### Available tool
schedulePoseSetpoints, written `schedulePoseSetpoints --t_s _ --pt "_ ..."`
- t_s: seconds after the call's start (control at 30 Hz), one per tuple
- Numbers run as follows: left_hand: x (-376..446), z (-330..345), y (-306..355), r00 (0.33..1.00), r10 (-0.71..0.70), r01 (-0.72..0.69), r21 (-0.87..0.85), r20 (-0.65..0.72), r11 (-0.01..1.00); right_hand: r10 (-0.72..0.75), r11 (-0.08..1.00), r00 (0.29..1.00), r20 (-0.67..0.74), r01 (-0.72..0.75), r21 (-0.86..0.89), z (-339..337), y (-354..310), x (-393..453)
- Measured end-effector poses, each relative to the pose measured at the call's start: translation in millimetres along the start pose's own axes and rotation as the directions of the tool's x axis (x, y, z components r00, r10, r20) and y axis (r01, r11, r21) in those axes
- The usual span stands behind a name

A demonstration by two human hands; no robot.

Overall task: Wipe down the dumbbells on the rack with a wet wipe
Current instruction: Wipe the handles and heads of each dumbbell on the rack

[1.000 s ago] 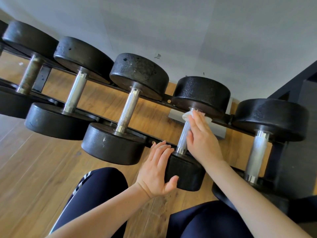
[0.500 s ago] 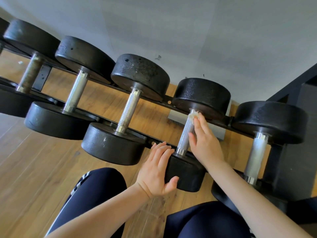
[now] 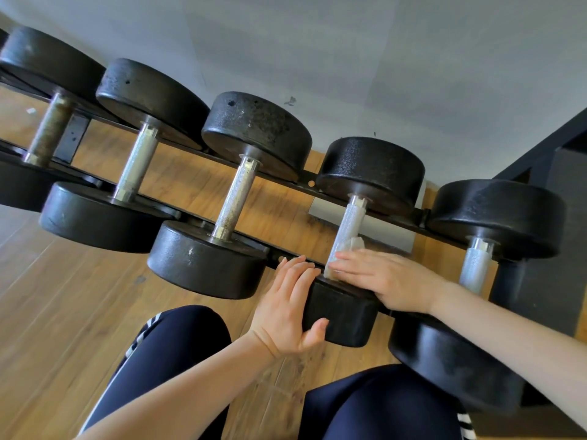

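Observation:
Several black dumbbells with knurled steel handles lie side by side on a low black rack (image 3: 305, 185). The smallest dumbbell (image 3: 370, 168) is fourth from the left. My right hand (image 3: 386, 279) lies flat across the near end of its handle (image 3: 347, 225), pressing a white wet wipe (image 3: 351, 246) against the metal; only a corner of the wipe shows above my fingers. My left hand (image 3: 290, 308) cups the left side of that dumbbell's near head (image 3: 344, 315), fingers on top and thumb on the front face.
A larger dumbbell (image 3: 495, 214) sits close on the right, another (image 3: 236, 198) close on the left. A grey wall rises behind the rack. Wood floor (image 3: 63, 312) spreads at left. My knees in dark trousers (image 3: 171, 350) are at the bottom. A black frame (image 3: 568, 192) stands at right.
My right hand slid with the wipe down the handle, from its far end by the far head to its near end. My left hand stayed on the near head.

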State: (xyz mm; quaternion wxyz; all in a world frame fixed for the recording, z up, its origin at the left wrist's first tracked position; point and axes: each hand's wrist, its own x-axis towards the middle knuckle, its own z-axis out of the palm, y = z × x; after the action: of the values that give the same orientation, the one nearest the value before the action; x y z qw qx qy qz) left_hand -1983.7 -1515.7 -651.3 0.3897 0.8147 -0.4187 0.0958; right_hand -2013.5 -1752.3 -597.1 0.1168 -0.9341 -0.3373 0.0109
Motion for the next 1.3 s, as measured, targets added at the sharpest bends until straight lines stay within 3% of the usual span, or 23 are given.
schedulePoseSetpoints --t_s 0.5,1.03,1.3 --pt "1.8 -2.4 2.7 1.000 0.015 -0.015 -0.036 -0.006 0.999 -0.099 0.969 0.987 0.127 0.124 -0.213 -4.0 7.9 12.7" --pt "0.5 -1.3 1.1 0.999 0.032 -0.032 -0.010 -0.008 0.999 -0.086 0.978 0.993 0.083 0.100 -0.182 7.8 9.1 0.0" --pt "0.5 -7.3 6.4 0.997 -0.031 0.031 0.012 0.071 0.999 -0.207 0.939 0.967 0.149 0.239 -0.246 2.6 17.7 24.5"
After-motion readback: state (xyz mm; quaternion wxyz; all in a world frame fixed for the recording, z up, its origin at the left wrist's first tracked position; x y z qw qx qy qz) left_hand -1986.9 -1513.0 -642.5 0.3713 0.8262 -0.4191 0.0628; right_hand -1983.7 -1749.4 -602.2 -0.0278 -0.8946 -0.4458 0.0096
